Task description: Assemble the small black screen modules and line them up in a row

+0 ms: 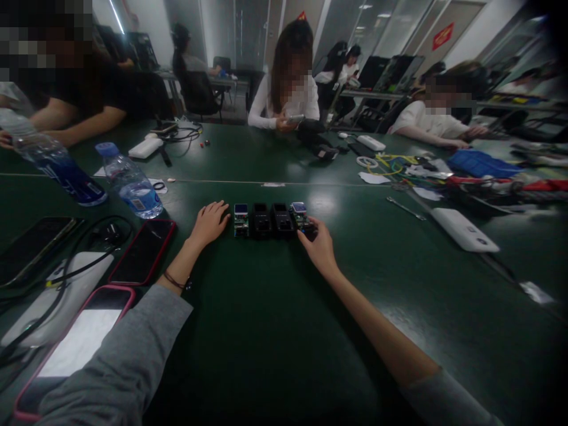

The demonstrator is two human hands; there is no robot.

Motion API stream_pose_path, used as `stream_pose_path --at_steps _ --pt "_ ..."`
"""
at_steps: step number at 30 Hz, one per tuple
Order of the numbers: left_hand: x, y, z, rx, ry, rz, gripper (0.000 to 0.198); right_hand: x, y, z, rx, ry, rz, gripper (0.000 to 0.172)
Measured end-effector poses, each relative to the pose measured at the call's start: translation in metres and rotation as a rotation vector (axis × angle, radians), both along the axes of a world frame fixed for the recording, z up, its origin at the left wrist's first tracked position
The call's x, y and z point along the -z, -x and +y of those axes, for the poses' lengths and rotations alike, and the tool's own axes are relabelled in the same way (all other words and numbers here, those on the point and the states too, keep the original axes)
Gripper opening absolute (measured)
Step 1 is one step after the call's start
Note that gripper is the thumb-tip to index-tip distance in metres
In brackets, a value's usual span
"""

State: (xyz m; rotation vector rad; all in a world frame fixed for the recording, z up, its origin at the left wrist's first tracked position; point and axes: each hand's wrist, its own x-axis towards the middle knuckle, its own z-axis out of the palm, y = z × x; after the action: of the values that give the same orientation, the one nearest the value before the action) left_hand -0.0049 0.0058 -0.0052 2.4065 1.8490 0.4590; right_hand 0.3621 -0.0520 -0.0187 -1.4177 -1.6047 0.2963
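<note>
Centre frame: module row point(270, 220) on surface point(275, 331) | my left hand point(208, 225) open, flat beside its left end | right hand point(317, 245) on right-end module, possibly pinching | ends braced so row sits straight

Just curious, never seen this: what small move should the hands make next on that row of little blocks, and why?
Probably nudge both ends inward: the left hand rests beside the row of four modules, the right hand touches its rightmost module.
</note>
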Motion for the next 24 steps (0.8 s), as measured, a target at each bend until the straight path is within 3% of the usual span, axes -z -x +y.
stream_pose_path --at_steps 24 --pt "-0.0066 -0.0028 -0.0039 -0.016 0.026 0.008 0.052 -0.003 0.0024 -0.0031 -0.002 -0.027 -0.018 0.047"
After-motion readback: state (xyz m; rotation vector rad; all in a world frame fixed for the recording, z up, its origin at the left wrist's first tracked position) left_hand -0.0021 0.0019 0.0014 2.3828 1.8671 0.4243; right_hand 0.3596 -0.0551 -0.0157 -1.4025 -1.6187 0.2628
